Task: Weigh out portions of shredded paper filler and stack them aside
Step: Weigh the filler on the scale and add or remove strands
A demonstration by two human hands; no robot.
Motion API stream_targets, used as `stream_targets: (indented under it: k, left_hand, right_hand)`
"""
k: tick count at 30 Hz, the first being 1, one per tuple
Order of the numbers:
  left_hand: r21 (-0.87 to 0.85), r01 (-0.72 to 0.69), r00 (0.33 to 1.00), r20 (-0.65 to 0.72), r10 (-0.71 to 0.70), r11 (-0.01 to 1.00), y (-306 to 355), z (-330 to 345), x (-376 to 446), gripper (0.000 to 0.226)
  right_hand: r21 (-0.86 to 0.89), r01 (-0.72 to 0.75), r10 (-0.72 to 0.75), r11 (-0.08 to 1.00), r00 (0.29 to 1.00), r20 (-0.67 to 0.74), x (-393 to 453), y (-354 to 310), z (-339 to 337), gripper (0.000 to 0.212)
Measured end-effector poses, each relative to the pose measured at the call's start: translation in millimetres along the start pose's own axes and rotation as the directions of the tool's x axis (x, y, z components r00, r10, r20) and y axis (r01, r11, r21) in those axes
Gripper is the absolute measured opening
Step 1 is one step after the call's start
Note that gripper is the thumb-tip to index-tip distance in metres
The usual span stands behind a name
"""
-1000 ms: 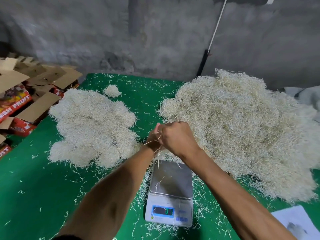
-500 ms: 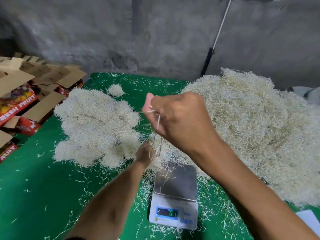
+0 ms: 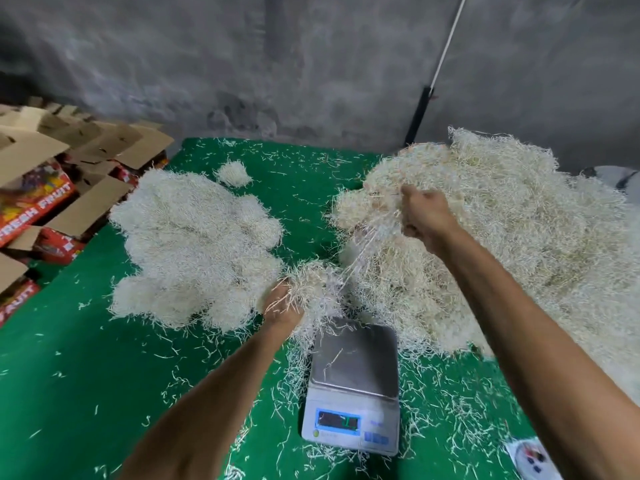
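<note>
Head view: the scale [image 3: 353, 386] sits at lower centre of the frame on the green table [image 3: 69, 375], between the two heaps, probably so that paper can go from one side to the other across it. Its steel pan carries only a few stray shreds, so no portion is being weighed yet; the display is too blurred to read.

The bulk heap [image 3: 502, 237] fills the right of the frame. The right hand [image 3: 424, 216], at upper centre right, is curled into the heap's near edge and grips strands there. The left hand [image 3: 282, 306], at centre just above the scale, clutches a loose tuft [image 3: 313, 282]. Long strands run taut between the two hands, which suggests they are being drawn apart to tear a portion free of the tangled mass.

The done pile [image 3: 194, 247] lies at centre left, apart from the bulk heap, likely to keep weighed paper from mixing back. A small clump [image 3: 233, 173] sits behind it. Open cartons [image 3: 52, 188] crowd the left edge.
</note>
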State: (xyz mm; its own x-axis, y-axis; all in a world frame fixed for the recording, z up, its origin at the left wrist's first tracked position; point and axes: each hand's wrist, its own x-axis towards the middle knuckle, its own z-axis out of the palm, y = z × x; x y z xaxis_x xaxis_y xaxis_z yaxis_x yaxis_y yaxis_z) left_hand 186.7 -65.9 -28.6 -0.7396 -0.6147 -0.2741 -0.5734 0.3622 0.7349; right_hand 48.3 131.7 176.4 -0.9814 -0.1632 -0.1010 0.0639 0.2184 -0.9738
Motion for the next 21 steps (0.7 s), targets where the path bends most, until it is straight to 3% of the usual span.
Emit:
stream_targets:
  k: [2,4,5,7,9,11,13,15,17,19,21]
  left_hand:
    - [0.04,-0.024,1.0,-0.018,0.025,0.999,-6.3,-4.7,3.9,0.044]
    - [0.077,0.017,1.0,0.001,-0.017,0.997,-12.3,-9.2,4.7,0.046]
    - [0.078,0.07,0.997,0.032,-0.072,0.995,-15.7,-9.4,6.0,0.049]
    - [0.12,0.155,0.978,0.125,-0.17,0.981,-16.7,-7.8,6.9,0.049]
    - [0.095,0.143,0.98,0.124,-0.155,0.985,-11.0,-4.5,7.2,0.051]
    - [0.056,0.097,0.989,0.105,-0.102,0.994,-5.6,-0.4,7.3,0.058]
    - [0.058,0.083,0.988,0.122,-0.089,0.995,-0.5,3.3,6.3,0.055]
    - [0.096,0.07,0.982,0.166,-0.085,0.993,5.3,7.4,4.5,0.041]
    - [0.131,0.061,0.968,0.232,-0.09,0.99,14.9,10.4,-1.4,0.034]
    - [0.238,0.001,0.949,0.307,-0.076,0.971,24.0,10.7,-11.6,0.028]
    - [0.221,-0.062,0.934,0.357,-0.021,0.973,27.7,9.4,-18.1,0.023]
  right_hand:
    - [0.218,-0.03,0.071,0.975,0.981,-0.183,25.5,3.3,-25.6,0.03]
    - [0.301,-0.029,0.091,0.953,0.977,-0.195,40.1,11.2,-40.7,0.028]
    - [0.222,-0.065,0.1,0.973,0.984,-0.149,42.5,18.7,-43.3,0.033]
    - [-0.23,-0.154,0.139,0.961,0.987,-0.083,41.5,40.6,-43.2,0.061]
    - [-0.599,-0.097,0.05,0.795,0.994,-0.095,33.8,62.0,-37.4,0.079]
    - [-0.734,-0.013,-0.145,0.679,0.978,-0.152,23.8,76.0,-31.5,0.069]
    - [-0.733,0.1,-0.31,0.673,0.938,-0.157,12.0,83.5,-23.4,0.051]
    - [-0.521,0.237,-0.264,0.82,0.964,0.023,-2.8,88.8,-7.0,0.044]
    - [-0.324,0.168,-0.049,0.931,0.937,0.345,-24.5,98.0,16.3,0.054]
    - [-0.407,0.157,0.078,0.9,0.861,0.503,-42.9,113.8,36.3,0.066]
    - [-0.418,0.073,0.173,0.905,0.837,0.52,-53.7,134.5,46.7,0.068]
